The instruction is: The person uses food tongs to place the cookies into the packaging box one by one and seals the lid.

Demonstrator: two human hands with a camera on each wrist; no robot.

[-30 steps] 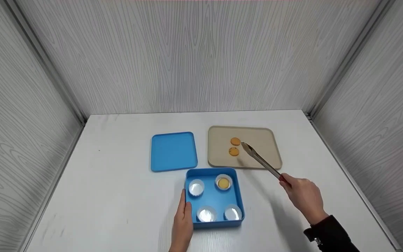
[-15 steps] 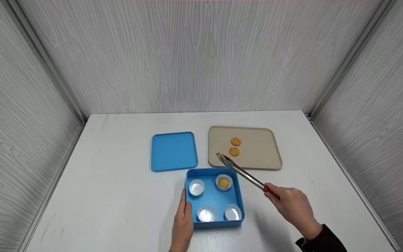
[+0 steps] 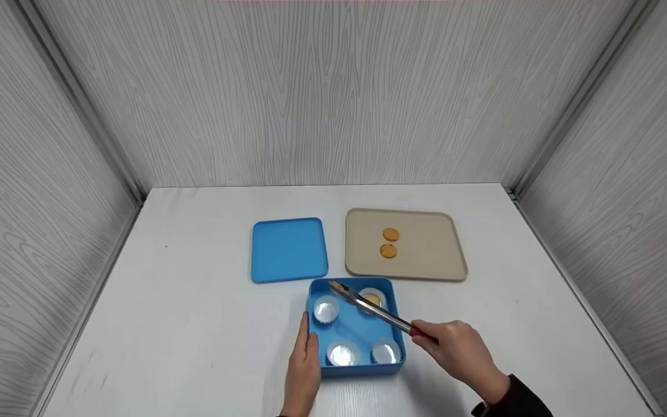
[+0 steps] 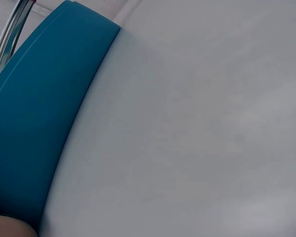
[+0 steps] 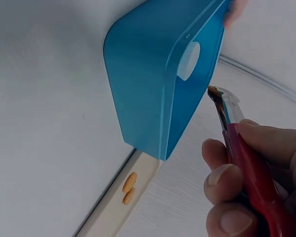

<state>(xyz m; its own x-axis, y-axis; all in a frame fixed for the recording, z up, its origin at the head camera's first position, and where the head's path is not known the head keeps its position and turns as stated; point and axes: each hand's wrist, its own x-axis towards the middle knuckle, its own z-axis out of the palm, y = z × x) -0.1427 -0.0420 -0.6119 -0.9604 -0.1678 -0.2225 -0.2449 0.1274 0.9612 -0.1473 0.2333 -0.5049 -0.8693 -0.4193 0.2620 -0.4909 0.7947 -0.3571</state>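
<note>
My right hand (image 3: 455,350) grips red-handled metal tongs (image 3: 383,313), angled over a blue square box (image 3: 356,370). At their tips, above the box's back left, shows a small tan-brown piece (image 5: 214,91) like a cookie. Inside the box stand several white paper baking cups: back left (image 3: 326,310), front left (image 3: 343,353), front right (image 3: 386,351). The back right cup (image 3: 381,292) has a yellow cookie (image 3: 373,299) in it, partly behind the tongs. My left hand (image 3: 303,370) rests with straight fingers along the box's left wall (image 4: 44,98).
Behind the box to the right lies a beige tray (image 3: 426,249) with two cookies, a plain one (image 3: 391,234) and a dotted one (image 3: 388,251). A flat blue square lid (image 3: 289,250) lies to its left. Pale wood-grain walls (image 3: 322,92) enclose the white table (image 3: 206,324).
My right hand has carried the tongs left and toward me, from beside the cookies on the tray to over the box. The left hand and the box have stayed put.
</note>
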